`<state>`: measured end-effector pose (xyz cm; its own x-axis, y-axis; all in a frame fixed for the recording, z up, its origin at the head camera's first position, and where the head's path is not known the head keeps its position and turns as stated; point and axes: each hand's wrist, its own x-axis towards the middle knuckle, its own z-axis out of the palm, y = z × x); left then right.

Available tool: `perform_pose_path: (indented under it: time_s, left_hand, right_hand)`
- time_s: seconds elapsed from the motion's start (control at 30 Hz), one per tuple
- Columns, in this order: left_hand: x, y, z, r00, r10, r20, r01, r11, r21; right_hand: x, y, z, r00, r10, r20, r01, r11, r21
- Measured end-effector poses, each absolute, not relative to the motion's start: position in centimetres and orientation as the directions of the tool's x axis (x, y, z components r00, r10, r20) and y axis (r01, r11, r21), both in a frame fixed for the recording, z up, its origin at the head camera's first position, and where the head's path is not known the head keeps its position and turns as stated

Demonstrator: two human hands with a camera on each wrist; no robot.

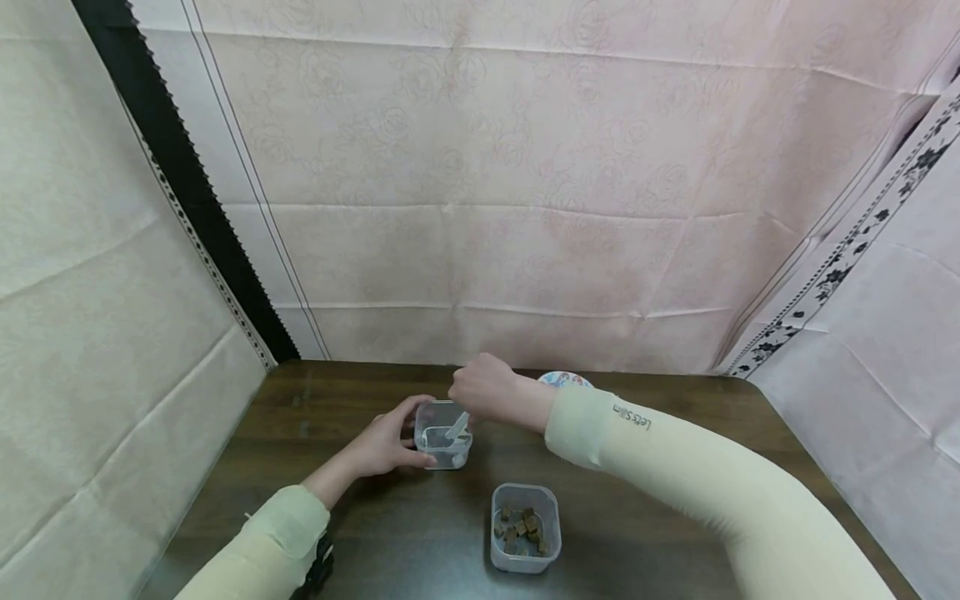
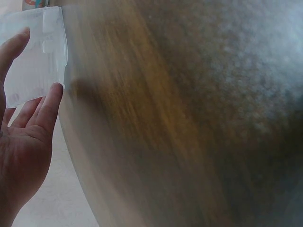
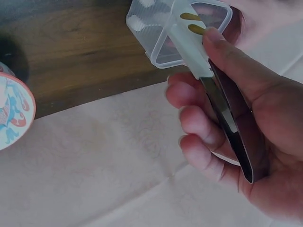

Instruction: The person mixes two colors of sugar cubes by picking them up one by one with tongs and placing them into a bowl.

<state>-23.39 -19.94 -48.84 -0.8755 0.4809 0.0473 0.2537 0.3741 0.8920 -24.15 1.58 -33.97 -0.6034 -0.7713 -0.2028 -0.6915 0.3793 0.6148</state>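
Observation:
On the table, my left hand (image 1: 386,437) holds a clear plastic container (image 1: 442,412), thumb on the near side and fingers at the far side. In the left wrist view the fingers (image 2: 49,109) press against the wall of that container (image 2: 33,61). My right hand (image 1: 487,387) is just above its right rim. Between thumb and fingers this hand (image 3: 279,109) pinches dark metal tweezers (image 3: 244,135) with pale ends. Those ends reach into the container (image 3: 156,42), where small white pieces (image 3: 137,22) show. What the tips touch cannot be made out.
A second clear container (image 1: 527,562) with several brown cubes (image 1: 525,527) stands nearer on the brown wooden table (image 1: 630,517). Behind the right forearm is a round, colourfully patterned object (image 1: 564,379), partly hidden. Pale cloth (image 1: 525,167) hangs at the back and both sides.

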Motion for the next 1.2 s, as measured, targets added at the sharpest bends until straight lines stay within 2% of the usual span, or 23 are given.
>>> perform_pose_path:
  time_s: [0.43,0.6,0.9,1.2]
  left_hand:
    - [-23.4,-19.9,-48.7,-0.876,0.482,0.040,0.248,0.377,0.893]
    - [-23.3,-19.9,-48.7,-0.881,0.473,0.030,0.236,0.383,0.893]
    - [-23.2,-19.8,-48.5,-0.880,0.474,0.013,0.219,0.382,0.898]
    - [-23.2,-19.8,-48.4,-0.880,0.475,0.013,0.218,0.379,0.899]
  right_hand:
    - [-24.5,-0.4,-34.0,-0.622,-0.712,-0.326,-0.708,0.335,0.621]
    - [-24.8,-0.2,-34.1,-0.637,-0.707,-0.307,-0.702,0.368,0.610]
    - [-25.9,1.0,-34.6,-0.616,-0.754,-0.231,-0.715,0.410,0.567]
    - [-25.5,0.5,-33.8,-0.653,-0.703,-0.282,-0.709,0.439,0.552]
